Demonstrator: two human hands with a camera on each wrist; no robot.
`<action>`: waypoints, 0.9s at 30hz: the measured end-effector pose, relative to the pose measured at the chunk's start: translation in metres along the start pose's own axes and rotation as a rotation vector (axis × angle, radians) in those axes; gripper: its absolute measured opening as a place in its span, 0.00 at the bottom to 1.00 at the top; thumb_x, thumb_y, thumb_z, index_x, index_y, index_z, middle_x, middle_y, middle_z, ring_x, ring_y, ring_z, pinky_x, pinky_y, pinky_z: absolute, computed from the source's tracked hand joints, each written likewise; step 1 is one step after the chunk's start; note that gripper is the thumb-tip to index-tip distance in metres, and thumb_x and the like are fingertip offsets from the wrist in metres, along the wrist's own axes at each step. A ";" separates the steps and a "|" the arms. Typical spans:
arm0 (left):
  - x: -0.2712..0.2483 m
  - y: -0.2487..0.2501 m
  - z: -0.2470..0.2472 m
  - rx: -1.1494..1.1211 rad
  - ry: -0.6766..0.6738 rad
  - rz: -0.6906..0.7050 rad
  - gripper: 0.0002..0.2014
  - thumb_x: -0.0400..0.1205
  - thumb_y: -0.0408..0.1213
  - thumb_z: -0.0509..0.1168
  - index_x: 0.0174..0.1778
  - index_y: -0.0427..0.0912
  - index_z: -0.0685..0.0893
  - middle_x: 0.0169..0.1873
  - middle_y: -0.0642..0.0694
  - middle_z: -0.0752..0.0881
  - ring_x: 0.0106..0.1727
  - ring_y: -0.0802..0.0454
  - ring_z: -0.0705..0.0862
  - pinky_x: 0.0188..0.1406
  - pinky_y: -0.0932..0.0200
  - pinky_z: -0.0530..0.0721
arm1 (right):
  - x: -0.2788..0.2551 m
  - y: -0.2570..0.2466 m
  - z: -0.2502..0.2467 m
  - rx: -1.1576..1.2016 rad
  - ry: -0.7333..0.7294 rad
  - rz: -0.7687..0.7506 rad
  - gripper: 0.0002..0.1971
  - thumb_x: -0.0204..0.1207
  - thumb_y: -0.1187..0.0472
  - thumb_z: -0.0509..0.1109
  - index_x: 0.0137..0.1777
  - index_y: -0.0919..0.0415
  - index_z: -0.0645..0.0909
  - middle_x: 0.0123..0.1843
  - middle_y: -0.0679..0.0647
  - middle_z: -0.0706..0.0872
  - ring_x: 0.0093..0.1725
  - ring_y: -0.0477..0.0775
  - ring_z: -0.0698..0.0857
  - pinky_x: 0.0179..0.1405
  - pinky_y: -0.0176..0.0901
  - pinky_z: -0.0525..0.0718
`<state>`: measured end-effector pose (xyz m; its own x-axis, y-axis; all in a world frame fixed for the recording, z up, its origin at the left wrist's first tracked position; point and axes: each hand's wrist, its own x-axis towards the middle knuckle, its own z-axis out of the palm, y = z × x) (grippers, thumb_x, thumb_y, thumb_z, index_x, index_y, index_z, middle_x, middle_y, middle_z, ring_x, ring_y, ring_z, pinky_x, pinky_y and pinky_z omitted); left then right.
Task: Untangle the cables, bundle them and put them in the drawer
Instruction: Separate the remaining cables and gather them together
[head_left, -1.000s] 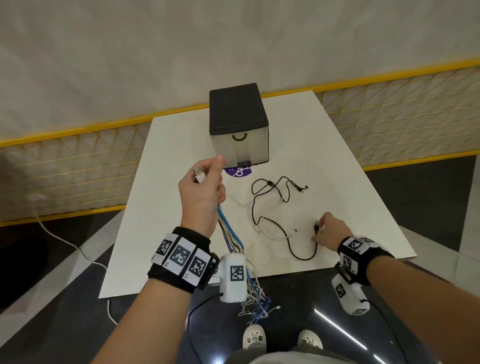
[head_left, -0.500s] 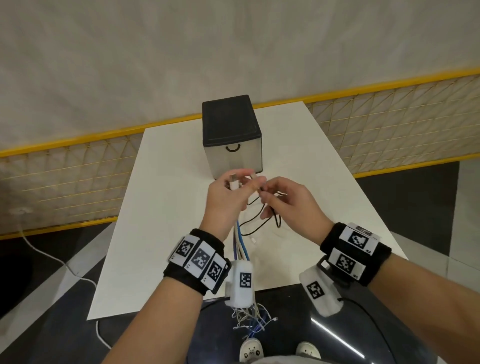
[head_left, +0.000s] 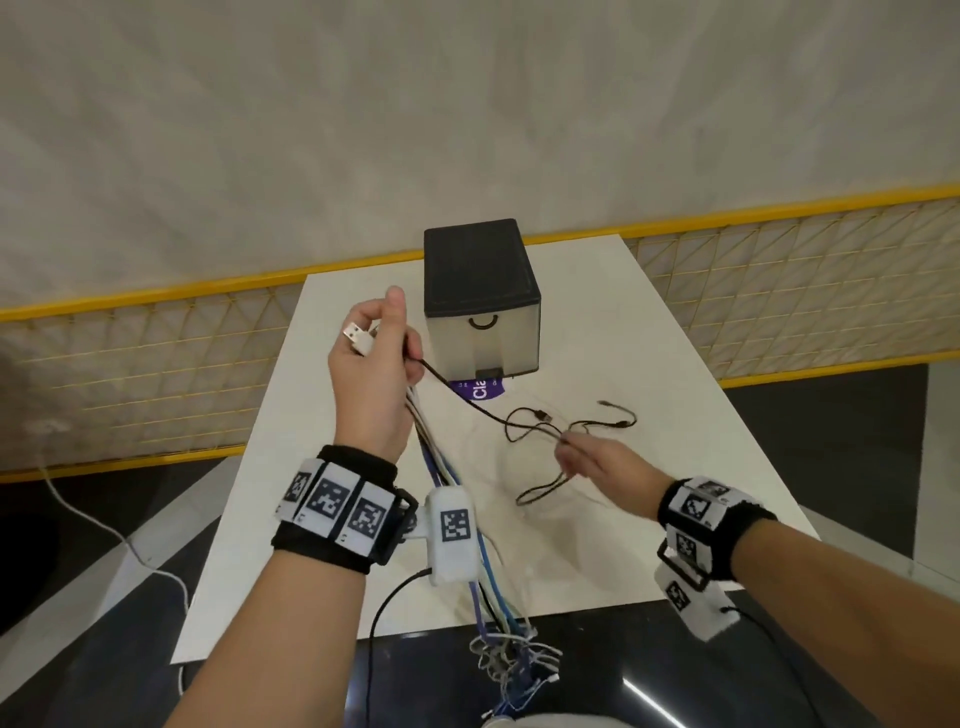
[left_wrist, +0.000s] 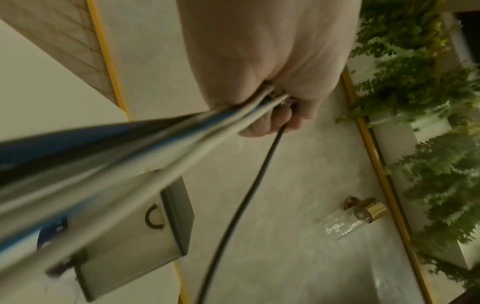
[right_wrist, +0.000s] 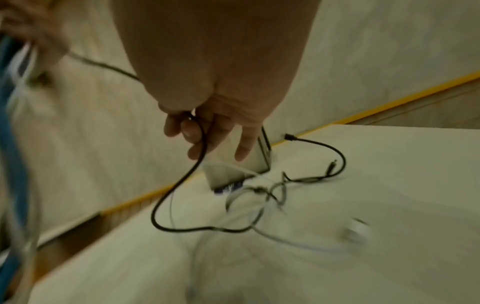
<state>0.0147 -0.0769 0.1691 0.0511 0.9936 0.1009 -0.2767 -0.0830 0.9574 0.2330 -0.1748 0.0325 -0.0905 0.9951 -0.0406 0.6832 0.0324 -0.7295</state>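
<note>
My left hand (head_left: 371, 374) grips the cable bundle (head_left: 441, 467); the black cable (head_left: 467, 402) slants down-right to my right hand (head_left: 597, 465), which pinches it nearest the tangle

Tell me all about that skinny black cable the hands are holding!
The thin black cable looks rubbery and smooth. One end sits in the left hand, gripped with a bunch of white and blue cables. From there it sags down to the white table, passes through the right hand, whose fingers curl around it, and loops on the tabletop. It still crosses other black strands with small plugs there, so it looks tangled.
</note>
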 end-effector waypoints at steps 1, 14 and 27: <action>0.003 0.002 -0.002 0.008 0.007 0.002 0.11 0.86 0.46 0.64 0.40 0.47 0.78 0.23 0.50 0.76 0.26 0.58 0.71 0.24 0.65 0.70 | 0.007 -0.002 -0.010 0.024 0.053 0.013 0.12 0.87 0.57 0.54 0.43 0.50 0.76 0.37 0.49 0.82 0.38 0.47 0.82 0.47 0.45 0.78; -0.001 0.004 0.024 0.314 -0.446 -0.201 0.10 0.84 0.41 0.70 0.59 0.46 0.88 0.20 0.52 0.70 0.23 0.56 0.69 0.23 0.62 0.70 | 0.059 -0.132 -0.107 -0.642 0.296 -0.373 0.12 0.83 0.53 0.61 0.57 0.47 0.86 0.43 0.43 0.83 0.42 0.47 0.80 0.38 0.40 0.71; 0.003 0.009 0.013 0.577 -0.309 -0.125 0.04 0.79 0.39 0.74 0.41 0.44 0.89 0.16 0.56 0.76 0.20 0.59 0.73 0.22 0.66 0.74 | 0.053 -0.090 -0.109 -0.190 0.195 -0.249 0.06 0.82 0.58 0.65 0.54 0.58 0.80 0.37 0.41 0.79 0.36 0.39 0.79 0.38 0.28 0.73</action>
<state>0.0252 -0.0759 0.1818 0.3463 0.9377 -0.0296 0.3031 -0.0819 0.9494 0.2456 -0.1147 0.1704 -0.1436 0.9530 0.2670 0.7819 0.2746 -0.5596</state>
